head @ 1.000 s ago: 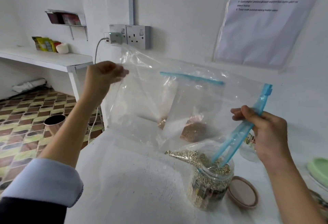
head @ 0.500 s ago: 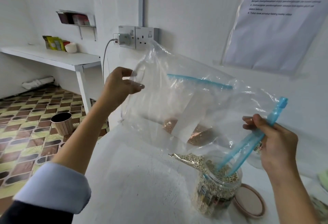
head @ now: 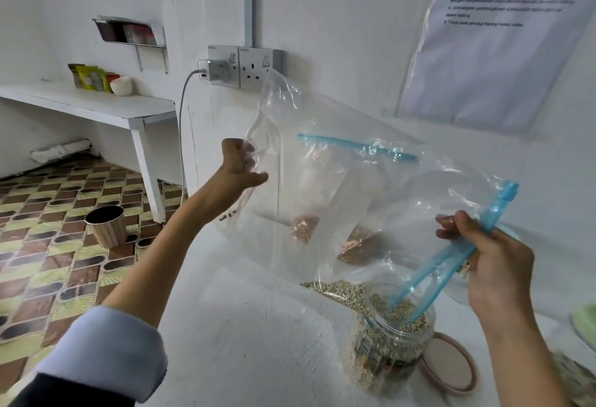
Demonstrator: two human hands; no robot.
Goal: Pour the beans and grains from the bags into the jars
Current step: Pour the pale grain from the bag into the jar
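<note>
A large clear zip bag (head: pixel 338 180) with a blue zip strip hangs tilted over an open plastic jar (head: pixel 392 340) nearly full of small pale green beans. My left hand (head: pixel 240 166) grips the bag's raised bottom corner. Near the mouth, my right hand (head: pixel 493 261) pinches the blue zip edge, which dips into the jar. A last trail of beans (head: pixel 335 290) lies along the bag's lower fold, at the jar's rim. Behind the film, a second bag with reddish-brown grain (head: pixel 354 245) stands on the white table (head: pixel 258 342).
The jar's brown lid (head: pixel 451 366) lies to its right on the table. A green lid (head: pixel 585 326) shows at the right edge. A wall socket with a plugged charger (head: pixel 219 68) is behind. A wooden bin (head: pixel 106 224) stands on the tiled floor, left.
My left hand has shifted its hold on the bag's bottom corner, tilting the bag more steeply toward the jar. The right hand keeps the zip mouth at the jar.
</note>
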